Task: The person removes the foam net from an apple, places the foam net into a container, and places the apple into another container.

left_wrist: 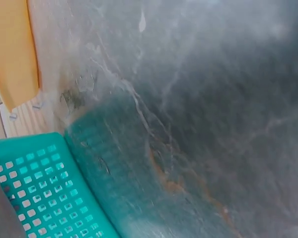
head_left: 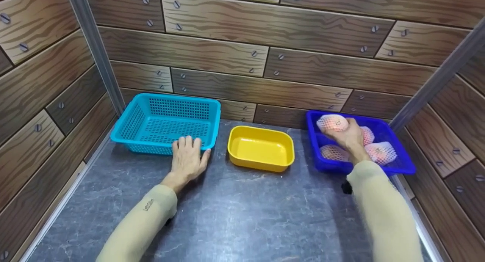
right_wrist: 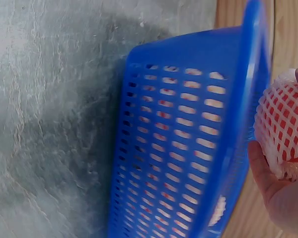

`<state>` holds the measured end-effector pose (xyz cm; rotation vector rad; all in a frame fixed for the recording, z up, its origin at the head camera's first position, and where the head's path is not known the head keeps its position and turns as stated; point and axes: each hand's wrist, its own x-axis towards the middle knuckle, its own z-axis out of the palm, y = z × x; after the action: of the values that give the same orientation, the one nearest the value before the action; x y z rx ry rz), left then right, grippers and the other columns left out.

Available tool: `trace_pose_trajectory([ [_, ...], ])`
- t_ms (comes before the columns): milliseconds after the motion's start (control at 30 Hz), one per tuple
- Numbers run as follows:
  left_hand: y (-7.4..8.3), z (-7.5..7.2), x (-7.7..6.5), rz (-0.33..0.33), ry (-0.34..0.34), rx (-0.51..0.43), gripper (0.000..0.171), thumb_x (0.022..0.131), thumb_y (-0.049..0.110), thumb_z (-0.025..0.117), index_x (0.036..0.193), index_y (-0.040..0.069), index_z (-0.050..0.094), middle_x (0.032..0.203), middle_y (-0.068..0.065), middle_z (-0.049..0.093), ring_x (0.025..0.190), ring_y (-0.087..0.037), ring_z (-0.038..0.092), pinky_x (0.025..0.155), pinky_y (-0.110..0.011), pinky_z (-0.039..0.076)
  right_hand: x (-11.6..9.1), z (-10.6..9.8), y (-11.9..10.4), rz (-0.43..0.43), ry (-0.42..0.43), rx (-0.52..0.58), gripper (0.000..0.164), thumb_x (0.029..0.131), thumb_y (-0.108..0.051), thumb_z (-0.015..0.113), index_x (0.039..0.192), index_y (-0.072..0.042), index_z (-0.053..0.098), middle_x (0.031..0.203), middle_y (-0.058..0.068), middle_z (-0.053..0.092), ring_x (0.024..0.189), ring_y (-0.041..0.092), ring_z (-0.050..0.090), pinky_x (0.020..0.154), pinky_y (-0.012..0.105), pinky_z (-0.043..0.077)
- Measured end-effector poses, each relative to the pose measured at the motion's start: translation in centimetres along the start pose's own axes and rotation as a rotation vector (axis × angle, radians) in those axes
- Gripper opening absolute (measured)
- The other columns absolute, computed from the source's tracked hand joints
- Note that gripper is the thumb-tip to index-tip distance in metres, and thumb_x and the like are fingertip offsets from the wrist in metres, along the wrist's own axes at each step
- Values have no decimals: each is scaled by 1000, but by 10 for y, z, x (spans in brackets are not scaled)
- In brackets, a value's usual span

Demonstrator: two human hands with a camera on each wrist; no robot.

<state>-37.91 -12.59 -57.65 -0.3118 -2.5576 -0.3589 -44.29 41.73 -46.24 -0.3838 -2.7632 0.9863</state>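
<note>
My right hand [head_left: 349, 136] grips a red fruit in a white foam net [head_left: 332, 123], raised over the blue basket [head_left: 405, 161]. In the right wrist view, fingers and thumb are around the netted fruit [right_wrist: 287, 121], beside the basket's rim. Several more netted fruits [head_left: 382, 152] lie inside that basket, partly covered by my hand and wrist. At the left, my left hand [head_left: 186, 159] rests on the front rim of a teal perforated basket [head_left: 130, 141], its fingers extended over the edge and its thumb out to the side. That basket holds nothing.
Between the two baskets stands a yellow tray [head_left: 261, 165] with nothing in it. All sit on a grey marbled table [head_left: 242, 216], close to the wood-patterned back wall [head_left: 227, 46]. Similar side walls with metal corner posts [head_left: 94, 46] enclose the table.
</note>
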Motion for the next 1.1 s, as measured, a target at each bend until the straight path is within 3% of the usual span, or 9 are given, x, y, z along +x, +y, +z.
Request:
trace_pose_trajectory([
  [167, -2, -9, 0, -41, -84, -3, 44, 112, 49, 56, 119, 6, 59, 113, -21, 59, 110, -44, 51, 103, -61, 37, -11, 0, -17, -83, -17, 9, 102, 88, -45, 92, 164, 3, 45, 158, 33, 60, 145, 50, 58, 125, 62, 46],
  [400, -2, -13, 2, -54, -99, -24, 42, 111, 48, 61, 122, 8, 62, 115, -20, 62, 112, -44, 55, 105, -63, 39, -35, 10, -37, -216, -40, 64, 90, 87, -37, 93, 157, 3, 54, 148, 33, 67, 135, 48, 65, 118, 58, 50],
  [667, 4, -16, 5, -71, -143, -33, 40, 111, 48, 62, 126, 11, 67, 120, -17, 67, 118, -43, 60, 108, -63, 41, -69, 32, -55, -292, -116, 116, 90, 82, -35, 97, 156, -2, 58, 145, 28, 71, 126, 40, 68, 108, 45, 52],
  [833, 7, -18, 5, -65, -134, -34, 38, 110, 46, 66, 126, 12, 67, 120, -16, 67, 118, -41, 60, 108, -62, 42, -91, 43, -66, -339, -182, 148, 92, 80, -29, 99, 157, -3, 57, 146, 27, 70, 129, 40, 67, 113, 50, 51],
  [1100, 12, -25, 2, -40, -67, -32, 30, 104, 34, 77, 120, 11, 68, 115, -15, 67, 112, -41, 61, 104, -63, 44, -123, 63, -78, -417, -209, 178, 87, 76, -26, 100, 152, -5, 63, 140, 24, 74, 126, 39, 69, 112, 49, 51],
])
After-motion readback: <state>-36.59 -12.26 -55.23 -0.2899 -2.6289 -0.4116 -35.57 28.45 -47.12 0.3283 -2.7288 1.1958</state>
